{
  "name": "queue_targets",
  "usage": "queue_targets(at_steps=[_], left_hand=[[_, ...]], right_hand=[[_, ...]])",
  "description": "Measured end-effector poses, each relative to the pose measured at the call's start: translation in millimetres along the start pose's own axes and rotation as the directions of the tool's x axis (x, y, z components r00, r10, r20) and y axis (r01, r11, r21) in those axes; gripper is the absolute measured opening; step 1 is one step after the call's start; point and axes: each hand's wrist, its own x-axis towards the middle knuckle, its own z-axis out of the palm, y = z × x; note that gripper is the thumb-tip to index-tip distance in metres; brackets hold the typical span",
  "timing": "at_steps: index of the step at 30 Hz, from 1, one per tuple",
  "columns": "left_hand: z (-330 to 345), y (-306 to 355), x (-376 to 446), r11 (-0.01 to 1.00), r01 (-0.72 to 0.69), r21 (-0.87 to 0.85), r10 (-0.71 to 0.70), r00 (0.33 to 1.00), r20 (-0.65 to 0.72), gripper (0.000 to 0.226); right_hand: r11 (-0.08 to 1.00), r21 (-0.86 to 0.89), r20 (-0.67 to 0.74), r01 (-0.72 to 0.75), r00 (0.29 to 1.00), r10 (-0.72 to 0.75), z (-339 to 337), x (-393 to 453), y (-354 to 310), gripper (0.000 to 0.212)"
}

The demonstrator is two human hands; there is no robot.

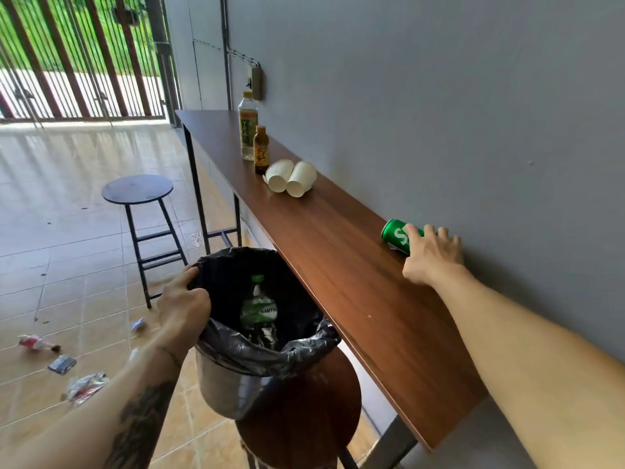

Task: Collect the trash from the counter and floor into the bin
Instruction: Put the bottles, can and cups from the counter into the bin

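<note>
A: From the head camera, where is the green soda can (pixel 398 235) lying?

B: It is lying on its side on the wooden counter (pixel 338 252), right by the grey wall. Its long way is running from the fingers out toward the far left, with its round end pointing at the paper cups (pixel 291 178).

A: Which hand is nearer?

B: The right hand (pixel 430 252). Its fingers (pixel 429 230) are spreading over the can's near end and touching it. They are curling around it, but I cannot tell if they are squeezing yet.

A: And the other hand?

B: The left hand (pixel 184 308) is pinching the rim of the bin (pixel 236 384), closed on the black bag. The bin is sitting on a brown stool, just left of the counter edge. I think the can is going there next.
</note>
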Motion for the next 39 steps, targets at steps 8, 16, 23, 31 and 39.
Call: queue_targets(at_steps=[8, 16, 23, 31, 39], left_hand=[[-12, 4, -8, 1.0, -0.004, -0.006, 0.004, 0.999, -0.034, 0.067], [-43, 4, 6, 0.998, 0.004, -0.063, -0.007, 0.998, -0.054, 0.066], [-85, -7, 51, 0.993, 0.011, -0.115, -0.016, 0.999, -0.044, 0.067], [-157, -29, 142, 0.992, 0.008, -0.128, -0.003, 0.999, 0.036, 0.068], [-202, -28, 210, 0.995, -0.053, -0.09, 0.058, 0.997, 0.057, 0.068]], right_hand=[[0.997, -0.027, -0.143, 0.069, 0.987, -0.072, -4, 8, -13, 0.061], [0.875, 0.164, -0.308, 0.455, 0.867, -0.392, -53, -16, -131, 0.062], [0.757, 0.188, -0.201, 0.626, 0.779, -0.594, -60, -66, -256, 0.062], [0.752, 0.191, -0.091, 0.631, 0.774, -0.626, -58, -85, -391, 0.066], [0.795, 0.241, -0.147, 0.557, 0.83, -0.537, -82, -60, -441, 0.063]])
